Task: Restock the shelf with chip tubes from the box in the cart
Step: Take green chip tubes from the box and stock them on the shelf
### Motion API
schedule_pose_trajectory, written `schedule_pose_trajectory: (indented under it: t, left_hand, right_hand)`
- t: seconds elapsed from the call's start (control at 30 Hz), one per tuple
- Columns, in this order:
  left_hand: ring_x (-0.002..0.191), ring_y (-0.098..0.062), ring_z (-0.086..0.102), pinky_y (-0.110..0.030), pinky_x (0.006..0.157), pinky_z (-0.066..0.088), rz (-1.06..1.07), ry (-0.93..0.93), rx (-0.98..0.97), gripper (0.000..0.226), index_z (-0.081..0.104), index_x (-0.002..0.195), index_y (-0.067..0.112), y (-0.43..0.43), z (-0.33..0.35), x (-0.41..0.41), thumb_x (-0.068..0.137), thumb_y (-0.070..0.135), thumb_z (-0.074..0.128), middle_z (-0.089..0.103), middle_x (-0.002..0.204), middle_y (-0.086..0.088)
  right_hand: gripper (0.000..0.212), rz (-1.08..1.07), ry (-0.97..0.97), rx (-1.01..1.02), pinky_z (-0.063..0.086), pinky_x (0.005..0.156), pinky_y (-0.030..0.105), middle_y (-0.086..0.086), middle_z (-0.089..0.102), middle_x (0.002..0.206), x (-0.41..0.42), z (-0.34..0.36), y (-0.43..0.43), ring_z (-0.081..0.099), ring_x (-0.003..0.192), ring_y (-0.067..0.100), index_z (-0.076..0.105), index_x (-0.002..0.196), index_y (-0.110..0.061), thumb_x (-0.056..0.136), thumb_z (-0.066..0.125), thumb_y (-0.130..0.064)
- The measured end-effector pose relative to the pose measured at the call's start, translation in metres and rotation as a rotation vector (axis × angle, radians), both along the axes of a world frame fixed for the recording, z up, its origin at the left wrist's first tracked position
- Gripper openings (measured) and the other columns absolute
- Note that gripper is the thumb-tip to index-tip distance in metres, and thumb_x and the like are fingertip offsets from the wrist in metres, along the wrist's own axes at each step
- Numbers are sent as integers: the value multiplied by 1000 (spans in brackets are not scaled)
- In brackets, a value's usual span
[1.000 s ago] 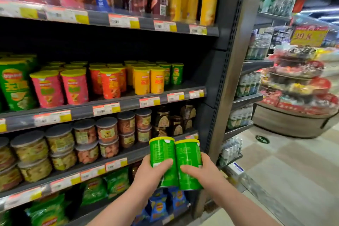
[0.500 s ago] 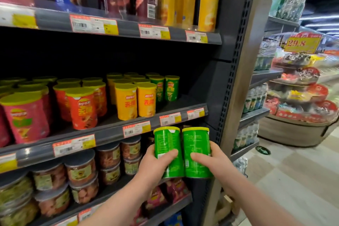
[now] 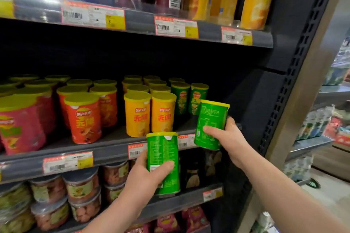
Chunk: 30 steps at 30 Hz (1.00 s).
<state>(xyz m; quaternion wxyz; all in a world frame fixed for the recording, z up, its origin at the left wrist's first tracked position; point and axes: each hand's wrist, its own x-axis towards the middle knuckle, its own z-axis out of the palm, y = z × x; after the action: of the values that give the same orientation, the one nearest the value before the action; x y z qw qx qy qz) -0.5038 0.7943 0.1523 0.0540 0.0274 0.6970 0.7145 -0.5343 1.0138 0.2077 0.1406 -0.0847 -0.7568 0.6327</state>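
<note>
**Spotter:** Where are the tubes sitting?

**Operator:** I'm holding one in each hand. My left hand (image 3: 149, 178) is wrapping thumb and fingers round the lower half of a short green cardboard chip tube with a yellow plastic lid (image 3: 162, 149), below the front lip of the grey metal shelf (image 3: 106, 153). My right hand (image 3: 227, 138) is gripping a second green tube (image 3: 212, 119) higher up, slightly tilted, at the shelf's right end.

**Spotter:** How are they handling?

**Operator:** I'm judging them light, stiff-walled and glossy. So I'm taking them round the body, not by the lid, and I'm not squeezing hard enough to dent them.

**Spotter:** Any room?

**Operator:** I'm seeing bare shelf in front of the two green tubes already standing (image 3: 189, 98), right of the yellow tubes (image 3: 149, 111). The dark side panel (image 3: 251, 100) is crowding my right knuckles. The upper shelf (image 3: 140, 21) is sitting well above.
</note>
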Motion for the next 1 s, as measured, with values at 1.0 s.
schedule_pose_trajectory:
  t: [1.0]
  left_hand:
    - [86,-22,72,-38,78,55,469,20,140,50,58,102,29,86,8,-23,55,30,72,75,88,3]
  right_hand:
    - [88,331,-48,519,44,94,33,11,45,136,-145,-15,20,49,120,28,27,138,-12,71,80,-31]
